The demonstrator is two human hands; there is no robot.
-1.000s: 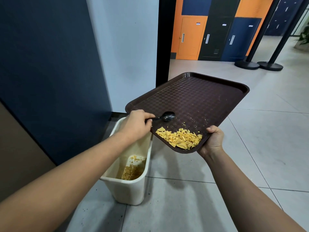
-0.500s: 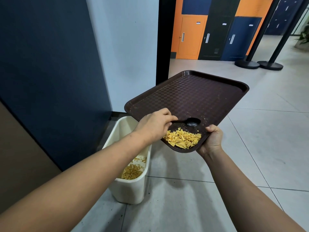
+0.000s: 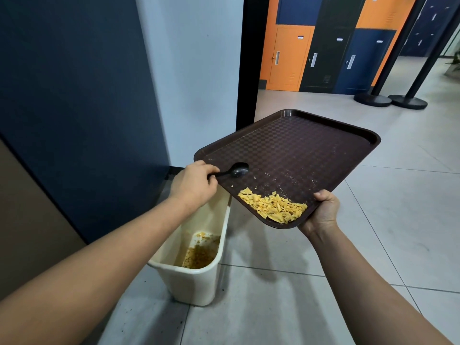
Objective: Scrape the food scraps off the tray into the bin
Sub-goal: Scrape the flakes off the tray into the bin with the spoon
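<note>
Holding the dark brown tray [image 3: 298, 155] by its near corner, the right hand [image 3: 322, 212] kept its grip curled under and over the rim, the tray tilted down toward the person. A heap of yellow food scraps [image 3: 273, 207] lay against that near rim, just beside the right hand, with crumbs scattered above it. The left hand [image 3: 194, 185] was clenched round the handle of a black spoon [image 3: 236, 170], whose bowl rested on the tray's left part, apart from the heap. Below the left hand stood the cream bin [image 3: 199, 282] on the tiled floor [image 3: 273, 307], with scraps already at its bottom.
</note>
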